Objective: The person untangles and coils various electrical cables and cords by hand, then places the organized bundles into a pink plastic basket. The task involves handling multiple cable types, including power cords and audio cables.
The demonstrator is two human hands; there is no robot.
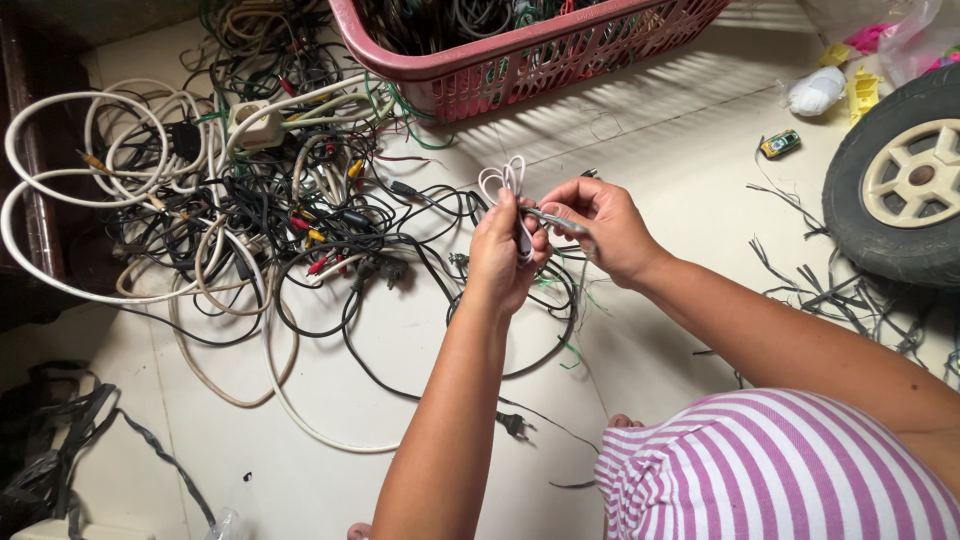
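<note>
Pale floor's buried in tangled cables [250, 220] under that pink basket [520, 60], and you're mid-bundling: your left hand [500, 255] is clamped on a small looped white cord [503, 180] while your right hand [605, 228] pinches its tail close beside, so next probably calls for wrapping that end around snugly.

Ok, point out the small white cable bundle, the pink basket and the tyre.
white cable bundle [503, 180], head view, on the loops above the left hand [497, 262].
pink basket [400, 62], head view, on its front rim.
tyre [860, 215], head view, on the black rubber tread.
</note>
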